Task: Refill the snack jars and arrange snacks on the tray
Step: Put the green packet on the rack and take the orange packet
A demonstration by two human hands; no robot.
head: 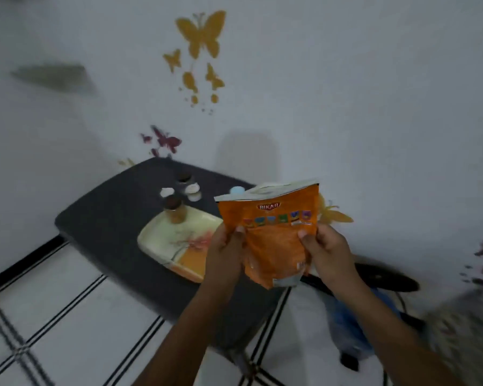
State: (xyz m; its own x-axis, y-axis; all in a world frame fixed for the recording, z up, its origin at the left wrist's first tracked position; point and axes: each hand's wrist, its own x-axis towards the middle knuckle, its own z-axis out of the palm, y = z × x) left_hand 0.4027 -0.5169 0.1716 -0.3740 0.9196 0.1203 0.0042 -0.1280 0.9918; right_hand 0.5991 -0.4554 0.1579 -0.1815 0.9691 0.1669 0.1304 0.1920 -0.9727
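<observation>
Grasping the orange snack pouch (273, 235) upright, both hands, left (225, 256) and right (328, 253), hide the tray's (176, 240) near corner. Blurred jars (175, 211) stand toward the worktop's (109, 218) far edge.

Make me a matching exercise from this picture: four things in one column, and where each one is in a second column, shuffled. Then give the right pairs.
Things:
1. snack packet
2. jar
3. tray
4. butterfly stickers

Places:
A. on the wall
B. on the dark table
C. held up between the left hand and the right hand
D. standing on the far corner of the tray

Pairs: 1-C, 2-D, 3-B, 4-A
</observation>
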